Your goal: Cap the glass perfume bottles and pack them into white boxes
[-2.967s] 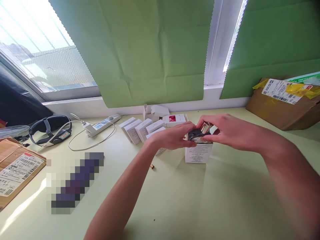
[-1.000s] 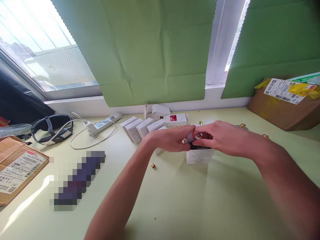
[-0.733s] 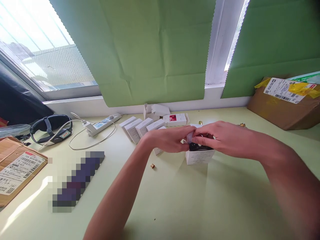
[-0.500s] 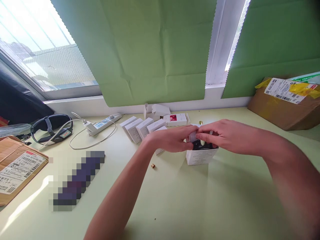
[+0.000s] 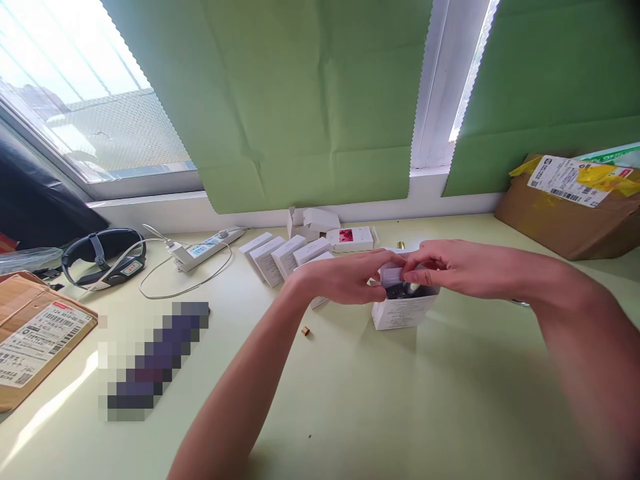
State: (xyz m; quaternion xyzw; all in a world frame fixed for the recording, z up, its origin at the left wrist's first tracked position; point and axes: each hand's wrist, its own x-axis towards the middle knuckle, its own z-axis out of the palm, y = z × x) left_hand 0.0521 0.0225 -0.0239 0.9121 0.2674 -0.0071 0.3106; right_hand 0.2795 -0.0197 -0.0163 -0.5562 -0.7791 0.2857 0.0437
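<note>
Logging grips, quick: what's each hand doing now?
Left hand: closed, pinching the box flap.
Right hand: closed, pinching the same flap.

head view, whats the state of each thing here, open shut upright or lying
small white box: upright, top open, dark item inside
left hand: fingers shut on the box's top edge
right hand: fingers pinch its white flap
row of white boxes: closed, leaning
box at the back: flaps open
power strip: plug in
brown parcel: taped
</note>
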